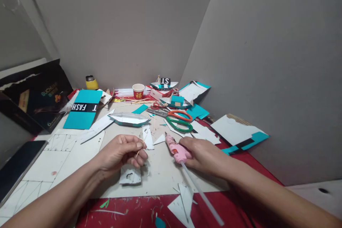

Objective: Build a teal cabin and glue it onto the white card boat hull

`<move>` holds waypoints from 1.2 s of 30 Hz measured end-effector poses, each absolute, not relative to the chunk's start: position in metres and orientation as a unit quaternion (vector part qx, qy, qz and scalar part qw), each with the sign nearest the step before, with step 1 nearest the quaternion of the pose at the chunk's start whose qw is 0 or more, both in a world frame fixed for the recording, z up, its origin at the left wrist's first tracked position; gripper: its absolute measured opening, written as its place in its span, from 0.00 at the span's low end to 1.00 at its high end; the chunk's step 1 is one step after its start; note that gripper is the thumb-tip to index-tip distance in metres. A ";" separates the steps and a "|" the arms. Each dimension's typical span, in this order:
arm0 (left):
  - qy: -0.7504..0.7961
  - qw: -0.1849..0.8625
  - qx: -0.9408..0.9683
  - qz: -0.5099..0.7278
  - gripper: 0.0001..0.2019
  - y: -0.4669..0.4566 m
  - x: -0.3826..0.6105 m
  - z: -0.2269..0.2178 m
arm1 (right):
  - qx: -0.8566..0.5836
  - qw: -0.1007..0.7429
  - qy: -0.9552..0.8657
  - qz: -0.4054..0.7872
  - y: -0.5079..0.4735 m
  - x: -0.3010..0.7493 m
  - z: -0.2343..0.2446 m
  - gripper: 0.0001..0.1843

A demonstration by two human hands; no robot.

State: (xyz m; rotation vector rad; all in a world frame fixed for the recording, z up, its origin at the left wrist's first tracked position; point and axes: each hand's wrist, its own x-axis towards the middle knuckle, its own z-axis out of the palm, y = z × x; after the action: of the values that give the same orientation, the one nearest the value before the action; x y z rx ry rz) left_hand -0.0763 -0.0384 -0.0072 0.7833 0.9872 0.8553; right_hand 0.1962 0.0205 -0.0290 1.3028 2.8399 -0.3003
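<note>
My left hand [130,150] pinches a thin wooden stick [138,152] between thumb and fingers, over the pale work board [107,181]. To the right, my right hand [196,153] grips a pink hot glue gun [179,153], its nozzle pointing away from me. A long clear glue stick [203,196] juts from its rear toward the front edge. Below my left hand lies a white piece of cardboard with a cut hole [130,175]. Beyond it are a white strip [148,137] and a small cardboard boat hull [129,119].
Green and orange-handled scissors [179,124] lie behind the glue gun. A paper cup [138,91], a yellow bottle [91,82] and another cardboard boat [164,84] stand at the back. A black box [34,96] leans at left; cardboard scraps [181,205] lie in front.
</note>
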 end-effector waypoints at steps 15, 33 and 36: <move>0.527 0.578 0.550 0.293 0.11 -0.052 -0.062 -0.008 | 0.134 -0.106 0.980 0.096 -0.004 0.126 0.001 0.09; 0.520 0.192 0.796 0.243 0.13 -0.056 -0.066 -0.019 | 0.101 -0.023 0.989 0.103 0.001 0.112 -0.002 0.10; 0.512 0.146 0.811 0.242 0.12 -0.055 -0.066 -0.022 | 0.111 -0.033 0.988 0.104 0.000 0.113 -0.004 0.11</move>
State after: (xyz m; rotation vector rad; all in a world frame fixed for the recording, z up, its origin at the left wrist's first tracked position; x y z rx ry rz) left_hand -0.0660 -0.0551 -0.0222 2.3342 1.4750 0.6980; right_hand 0.1130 0.0005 -0.0037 0.3568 3.1693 0.3326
